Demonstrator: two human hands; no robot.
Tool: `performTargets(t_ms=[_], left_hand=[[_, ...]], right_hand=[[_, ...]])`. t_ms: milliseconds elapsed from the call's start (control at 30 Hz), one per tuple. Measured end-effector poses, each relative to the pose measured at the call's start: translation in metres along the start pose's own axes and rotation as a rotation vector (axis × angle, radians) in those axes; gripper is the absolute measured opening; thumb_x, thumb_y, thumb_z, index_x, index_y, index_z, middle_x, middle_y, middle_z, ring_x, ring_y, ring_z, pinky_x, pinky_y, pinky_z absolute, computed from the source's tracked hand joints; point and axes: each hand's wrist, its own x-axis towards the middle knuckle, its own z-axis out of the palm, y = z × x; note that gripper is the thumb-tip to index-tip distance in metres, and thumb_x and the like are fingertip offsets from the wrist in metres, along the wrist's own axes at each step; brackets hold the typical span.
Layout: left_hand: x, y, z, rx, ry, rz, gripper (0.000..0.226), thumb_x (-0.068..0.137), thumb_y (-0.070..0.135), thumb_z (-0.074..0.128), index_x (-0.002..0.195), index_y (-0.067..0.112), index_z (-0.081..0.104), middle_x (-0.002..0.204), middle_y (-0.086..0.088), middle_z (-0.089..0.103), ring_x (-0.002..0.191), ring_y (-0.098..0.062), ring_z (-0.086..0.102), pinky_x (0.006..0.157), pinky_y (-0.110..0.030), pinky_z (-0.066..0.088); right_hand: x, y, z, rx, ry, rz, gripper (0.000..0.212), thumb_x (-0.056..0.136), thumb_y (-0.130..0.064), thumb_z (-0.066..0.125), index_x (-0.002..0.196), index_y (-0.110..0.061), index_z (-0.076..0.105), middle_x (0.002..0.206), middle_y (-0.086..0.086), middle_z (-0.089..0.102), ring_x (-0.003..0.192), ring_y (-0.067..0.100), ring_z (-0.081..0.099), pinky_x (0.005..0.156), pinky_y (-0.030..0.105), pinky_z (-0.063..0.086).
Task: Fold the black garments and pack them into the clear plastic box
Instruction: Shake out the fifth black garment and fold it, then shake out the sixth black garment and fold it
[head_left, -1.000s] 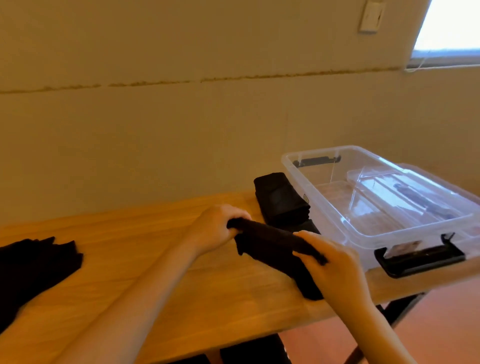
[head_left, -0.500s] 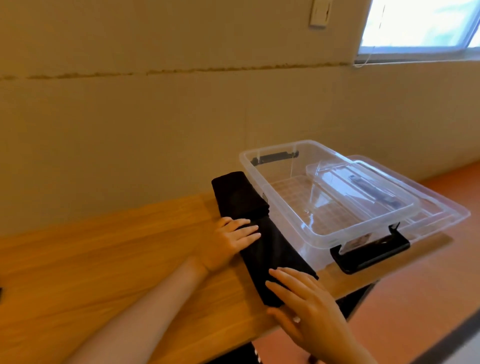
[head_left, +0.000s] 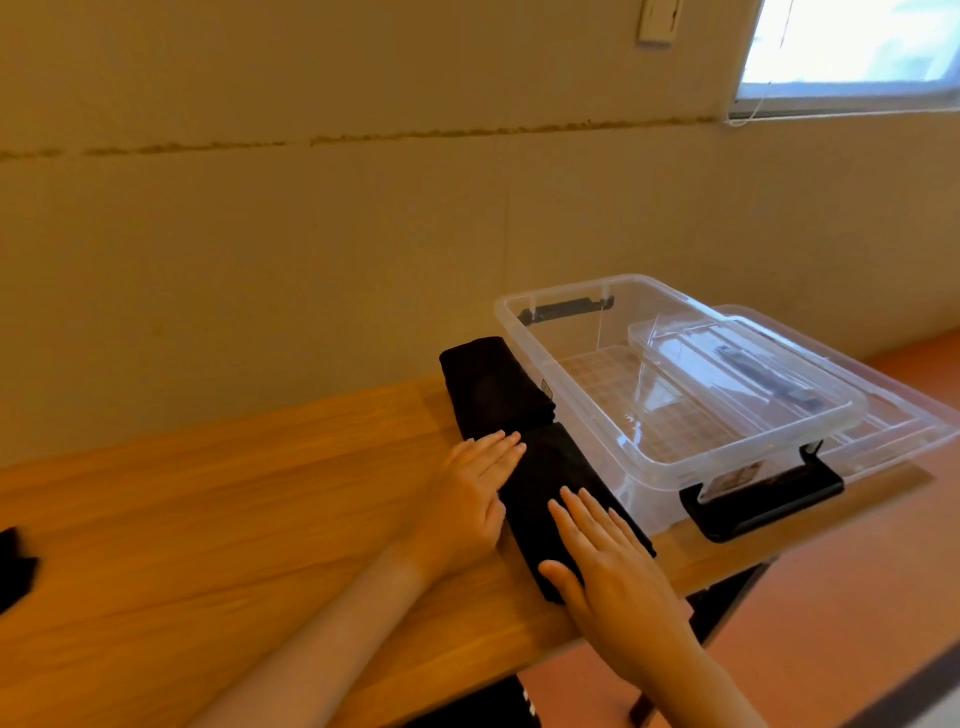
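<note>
I see both flat, unclenched hands, left (head_left: 470, 491) and right (head_left: 610, 564), apparently pressing the folded black garment (head_left: 550, 486) beside the clear box (head_left: 670, 384).

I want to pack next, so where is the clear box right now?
In the head view, the clear box sits on the table's right end, just right of the folded garments.

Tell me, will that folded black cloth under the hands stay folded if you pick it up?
Probably not by itself. The folded black cloth looks soft and thin, so it would likely droop and unfold if lifted by one end. Both the left hand and right hand press it flat, which suggests it springs open. It is probably light.
</note>
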Motion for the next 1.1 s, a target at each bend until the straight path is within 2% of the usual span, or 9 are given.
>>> performTargets(t_ms=[100, 167, 233, 400, 533, 600, 700, 900, 1100], left_hand=[[-0.008, 0.017, 0.012, -0.041, -0.168, -0.058, 0.058, 0.098, 0.045, 0.014, 0.150, 0.020, 0.013, 0.156, 0.008, 0.004, 0.136, -0.001, -0.014, 0.110, -0.019, -0.009], [-0.010, 0.021, 0.019, 0.016, -0.259, -0.079, 0.078, 0.085, 0.062, -0.004, 0.150, 0.021, 0.005, 0.158, 0.007, -0.007, 0.134, -0.002, -0.024, 0.110, -0.021, -0.011], [-0.009, 0.021, 0.017, 0.035, -0.291, -0.114, 0.086, 0.076, 0.064, -0.010, 0.150, 0.023, 0.002, 0.158, 0.008, -0.009, 0.133, -0.001, -0.026, 0.110, -0.023, -0.012], [-0.033, 0.009, -0.013, -0.012, -0.239, -0.320, 0.056, 0.100, 0.044, 0.021, 0.150, 0.028, 0.001, 0.155, 0.013, -0.011, 0.133, 0.001, -0.021, 0.109, -0.024, -0.012], [-0.089, -0.042, -0.047, 0.065, -0.203, -0.526, 0.095, 0.072, 0.077, -0.017, 0.150, 0.026, 0.001, 0.154, 0.011, -0.013, 0.144, -0.012, -0.011, 0.113, -0.030, -0.007], [-0.128, -0.065, -0.071, 0.172, -0.210, -0.658, 0.112, 0.058, 0.077, -0.032, 0.150, 0.023, 0.002, 0.156, 0.004, -0.013, 0.146, -0.016, -0.008, 0.115, -0.033, -0.004], [-0.191, -0.088, -0.104, 0.283, -0.161, -0.894, 0.069, 0.092, 0.055, -0.002, 0.151, 0.020, 0.002, 0.158, -0.003, -0.009, 0.145, -0.020, -0.009, 0.116, -0.039, -0.005], [-0.302, -0.116, -0.148, 0.508, 0.127, -1.195, 0.069, 0.094, 0.054, 0.020, 0.147, 0.010, 0.027, 0.156, -0.014, 0.015, 0.145, -0.031, 0.007, 0.111, -0.050, -0.002], [-0.338, -0.132, -0.150, 0.309, 0.136, -1.405, 0.082, 0.090, 0.065, 0.010, 0.150, 0.012, -0.007, 0.156, -0.013, -0.016, 0.144, -0.029, -0.016, 0.116, -0.046, -0.003]], right_hand=[[0.009, 0.002, 0.001, -0.011, -0.010, 0.048, 0.074, 0.095, -0.057, -0.002, 0.131, -0.020, 0.052, 0.140, -0.001, 0.041, 0.131, 0.014, 0.037, 0.104, 0.028, 0.024], [0.012, 0.004, 0.004, -0.008, 0.043, -0.009, 0.099, 0.077, -0.068, -0.025, 0.144, -0.021, 0.029, 0.149, -0.005, 0.011, 0.140, 0.011, 0.011, 0.109, 0.024, 0.005], [0.010, 0.003, -0.001, 0.056, -0.034, 0.012, 0.120, 0.053, -0.073, -0.040, 0.149, -0.021, 0.010, 0.149, -0.008, -0.008, 0.137, 0.006, -0.011, 0.107, 0.022, -0.008], [0.017, -0.028, -0.024, 0.072, -0.021, 0.035, 0.127, 0.043, -0.075, -0.044, 0.148, -0.021, 0.001, 0.156, -0.004, -0.003, 0.128, 0.003, -0.020, 0.106, 0.022, -0.012], [0.032, -0.090, -0.028, 0.098, -0.034, -0.152, 0.126, 0.045, -0.076, -0.041, 0.149, -0.022, 0.006, 0.156, -0.004, 0.000, 0.130, 0.004, -0.016, 0.106, 0.022, -0.012], [0.043, -0.132, -0.019, 0.104, -0.077, -0.271, 0.118, 0.052, -0.073, -0.034, 0.149, -0.020, 0.007, 0.157, -0.002, 0.003, 0.137, 0.007, -0.011, 0.107, 0.023, -0.007], [0.063, -0.198, 0.002, 0.130, -0.230, -0.424, 0.102, 0.062, -0.065, -0.016, 0.149, -0.018, 0.006, 0.157, 0.000, 0.005, 0.144, 0.014, 0.001, 0.114, 0.027, 0.002], [0.091, -0.328, 0.046, 0.200, -0.447, -0.626, 0.061, 0.098, -0.049, 0.020, 0.149, -0.018, 0.010, 0.157, 0.000, 0.006, 0.144, 0.015, 0.006, 0.115, 0.028, 0.009], [0.112, -0.417, 0.069, 0.643, -0.496, -0.503, 0.074, 0.091, -0.032, 0.056, 0.149, -0.029, 0.010, 0.152, 0.001, 0.027, 0.137, 0.021, 0.031, 0.108, 0.035, 0.032]])
